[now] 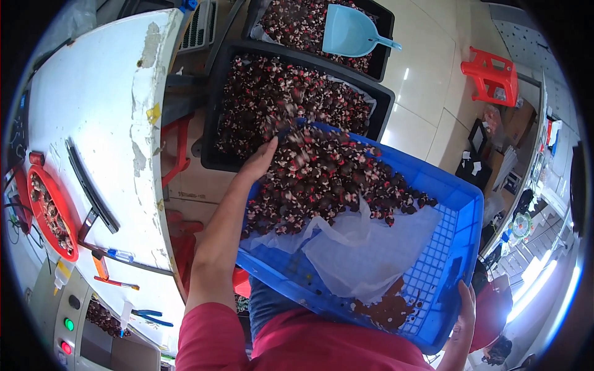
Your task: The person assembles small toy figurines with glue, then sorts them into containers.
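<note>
Cloth sleeve [213, 337], gridded tray [455, 226], knobbly pieces [331, 176]

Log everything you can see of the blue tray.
The blue tray is rectangular, shallow and plastic-looking, with raised walls and a grid-patterned floor. The left hand holds its far left end, the right hand its near right corner. It seems tipped toward the black bin; dark, red and white pieces blur at that end. Inside also lie a crumpled white sheet and a brown smear.
</note>
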`<act>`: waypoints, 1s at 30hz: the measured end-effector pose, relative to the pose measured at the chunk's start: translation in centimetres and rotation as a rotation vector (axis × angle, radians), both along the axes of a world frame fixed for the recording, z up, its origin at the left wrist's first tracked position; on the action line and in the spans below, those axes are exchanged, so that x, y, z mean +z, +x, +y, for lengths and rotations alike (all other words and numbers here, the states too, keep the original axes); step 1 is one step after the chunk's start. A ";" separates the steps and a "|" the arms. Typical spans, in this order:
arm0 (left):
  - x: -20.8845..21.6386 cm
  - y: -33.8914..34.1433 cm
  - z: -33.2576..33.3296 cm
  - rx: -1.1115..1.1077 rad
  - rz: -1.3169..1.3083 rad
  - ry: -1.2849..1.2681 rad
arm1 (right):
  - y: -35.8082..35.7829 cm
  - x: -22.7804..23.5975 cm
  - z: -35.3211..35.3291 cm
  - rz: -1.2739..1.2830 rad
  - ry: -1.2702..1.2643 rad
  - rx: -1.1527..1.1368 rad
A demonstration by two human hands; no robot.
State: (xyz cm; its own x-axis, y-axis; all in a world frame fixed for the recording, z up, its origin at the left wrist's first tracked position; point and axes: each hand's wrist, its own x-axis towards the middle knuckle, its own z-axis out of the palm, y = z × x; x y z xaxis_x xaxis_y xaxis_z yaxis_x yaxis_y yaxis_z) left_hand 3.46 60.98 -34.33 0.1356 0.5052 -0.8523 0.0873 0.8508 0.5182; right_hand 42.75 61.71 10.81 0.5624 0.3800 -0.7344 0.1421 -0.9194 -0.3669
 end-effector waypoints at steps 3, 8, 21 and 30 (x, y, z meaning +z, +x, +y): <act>-2.7 2.3 -1.9 0.006 -0.006 0.026 | -0.7 -0.6 0.9 0.007 0.030 0.038; -3.4 6.0 -2.7 -0.132 0.025 -0.095 | 20.9 10.5 -0.9 -0.035 0.041 0.033; 0.2 11.8 1.1 -0.251 0.137 -0.090 | 11.5 -0.2 0.8 -0.062 0.041 0.019; -0.3 13.6 -0.7 -0.273 0.342 -0.070 | 13.6 -1.9 -0.4 0.001 0.017 0.007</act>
